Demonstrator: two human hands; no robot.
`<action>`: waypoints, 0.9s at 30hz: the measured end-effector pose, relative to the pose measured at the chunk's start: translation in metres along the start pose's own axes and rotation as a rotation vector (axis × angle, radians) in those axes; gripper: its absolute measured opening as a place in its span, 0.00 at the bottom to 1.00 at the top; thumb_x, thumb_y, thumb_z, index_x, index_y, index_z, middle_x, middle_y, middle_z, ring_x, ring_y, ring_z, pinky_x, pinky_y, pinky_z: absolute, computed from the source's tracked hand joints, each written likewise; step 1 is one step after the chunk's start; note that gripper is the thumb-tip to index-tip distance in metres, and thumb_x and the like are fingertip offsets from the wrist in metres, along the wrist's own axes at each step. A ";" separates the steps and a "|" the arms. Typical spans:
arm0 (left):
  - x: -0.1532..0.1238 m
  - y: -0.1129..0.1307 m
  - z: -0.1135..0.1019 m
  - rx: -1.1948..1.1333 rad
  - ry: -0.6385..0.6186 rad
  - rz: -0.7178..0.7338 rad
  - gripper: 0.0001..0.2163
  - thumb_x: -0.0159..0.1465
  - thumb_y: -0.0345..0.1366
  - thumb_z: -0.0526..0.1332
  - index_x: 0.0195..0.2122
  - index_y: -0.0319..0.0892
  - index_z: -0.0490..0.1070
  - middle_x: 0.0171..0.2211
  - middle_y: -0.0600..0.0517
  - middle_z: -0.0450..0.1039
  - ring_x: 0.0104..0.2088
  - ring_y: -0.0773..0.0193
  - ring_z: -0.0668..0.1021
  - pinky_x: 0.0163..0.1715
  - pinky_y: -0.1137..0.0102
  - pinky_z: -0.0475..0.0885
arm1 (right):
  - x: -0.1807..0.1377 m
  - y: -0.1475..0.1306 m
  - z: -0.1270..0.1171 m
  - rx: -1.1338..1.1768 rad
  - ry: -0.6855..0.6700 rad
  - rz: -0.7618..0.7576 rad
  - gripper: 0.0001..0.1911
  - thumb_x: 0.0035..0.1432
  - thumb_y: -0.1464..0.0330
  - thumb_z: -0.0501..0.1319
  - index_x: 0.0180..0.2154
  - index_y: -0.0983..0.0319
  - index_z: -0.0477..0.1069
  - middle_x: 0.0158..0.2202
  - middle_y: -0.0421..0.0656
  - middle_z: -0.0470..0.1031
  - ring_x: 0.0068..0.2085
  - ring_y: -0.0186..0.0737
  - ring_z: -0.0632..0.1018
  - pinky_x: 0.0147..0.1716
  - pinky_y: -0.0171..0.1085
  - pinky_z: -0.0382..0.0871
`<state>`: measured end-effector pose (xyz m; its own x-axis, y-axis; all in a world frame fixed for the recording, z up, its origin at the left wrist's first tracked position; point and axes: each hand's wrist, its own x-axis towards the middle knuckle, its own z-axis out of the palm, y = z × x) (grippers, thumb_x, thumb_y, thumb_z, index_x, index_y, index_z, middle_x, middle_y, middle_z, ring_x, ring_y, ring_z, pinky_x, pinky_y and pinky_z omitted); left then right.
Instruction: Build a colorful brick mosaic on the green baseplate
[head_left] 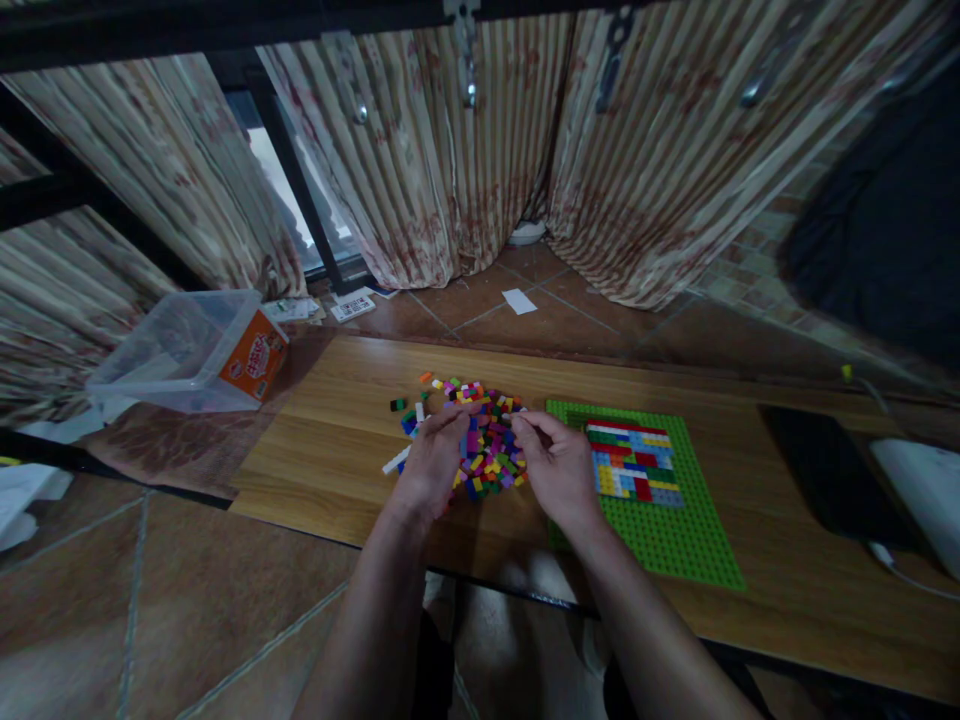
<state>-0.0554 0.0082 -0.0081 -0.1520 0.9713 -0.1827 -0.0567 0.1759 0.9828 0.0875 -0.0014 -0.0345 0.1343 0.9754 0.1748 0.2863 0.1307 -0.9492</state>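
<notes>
A loose heap of small coloured toy bricks (pixel 491 465) lies on the wooden table between my two hands. My left hand (pixel 433 455) rests at the heap's left side, fingers stretched out over the bricks, with nothing visible in its grip. At the heap's right side, my right hand (pixel 556 465) has thumb and forefinger pinched together on what looks like a small pale toy brick, mostly hidden by the fingertips. Just right of that hand is a green studded baseplate (pixel 701 530). Rows of multicoloured bricks (pixel 636 462) are fixed on it in a block, partly behind my right hand.
The long wooden table (pixel 315 430) stands on a tiled floor. A clear plastic bin (pixel 180 350) with an orange label is beyond its left end. A black tablet-like slab (pixel 829 475) and a white device (pixel 919 490) with a cable lie at the right. Striped curtains (pixel 450 160) hang behind.
</notes>
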 end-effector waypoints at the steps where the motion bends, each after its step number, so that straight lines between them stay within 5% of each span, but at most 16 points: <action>1: -0.001 0.000 0.003 -0.119 -0.040 -0.053 0.10 0.56 0.36 0.63 0.36 0.38 0.79 0.31 0.47 0.79 0.32 0.60 0.79 0.33 0.69 0.73 | -0.001 -0.002 0.002 0.093 -0.026 0.065 0.15 0.60 0.57 0.59 0.36 0.60 0.78 0.31 0.43 0.79 0.32 0.41 0.78 0.32 0.37 0.71; 9: -0.008 -0.003 0.017 -0.360 -0.118 -0.032 0.14 0.49 0.31 0.68 0.39 0.39 0.80 0.38 0.48 0.80 0.41 0.61 0.79 0.42 0.70 0.72 | -0.004 -0.011 0.009 0.395 -0.064 0.206 0.14 0.47 0.59 0.69 0.34 0.60 0.78 0.26 0.38 0.76 0.27 0.36 0.74 0.27 0.34 0.69; 16: -0.008 -0.003 0.016 -0.223 -0.084 -0.018 0.10 0.51 0.35 0.70 0.33 0.37 0.77 0.26 0.54 0.75 0.26 0.70 0.73 0.29 0.75 0.68 | 0.000 -0.010 0.004 0.436 0.001 0.278 0.16 0.42 0.58 0.71 0.31 0.60 0.77 0.25 0.37 0.76 0.26 0.35 0.73 0.26 0.34 0.69; 21: -0.010 -0.006 0.020 0.002 -0.214 0.070 0.11 0.59 0.41 0.64 0.27 0.38 0.73 0.20 0.56 0.68 0.21 0.71 0.68 0.23 0.76 0.63 | -0.001 -0.009 0.001 0.325 0.003 0.185 0.19 0.55 0.50 0.62 0.29 0.60 0.73 0.22 0.36 0.71 0.23 0.33 0.70 0.23 0.32 0.63; 27: -0.019 -0.005 0.030 0.083 -0.273 0.129 0.13 0.62 0.43 0.60 0.27 0.39 0.70 0.21 0.55 0.67 0.21 0.70 0.68 0.22 0.74 0.62 | -0.003 -0.012 -0.003 0.003 0.072 0.014 0.19 0.63 0.53 0.56 0.28 0.59 0.69 0.23 0.37 0.72 0.26 0.35 0.71 0.27 0.33 0.63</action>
<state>-0.0223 -0.0064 -0.0090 0.1185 0.9915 -0.0534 0.0280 0.0504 0.9983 0.0868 -0.0061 -0.0229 0.2056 0.9620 0.1799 0.2812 0.1180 -0.9524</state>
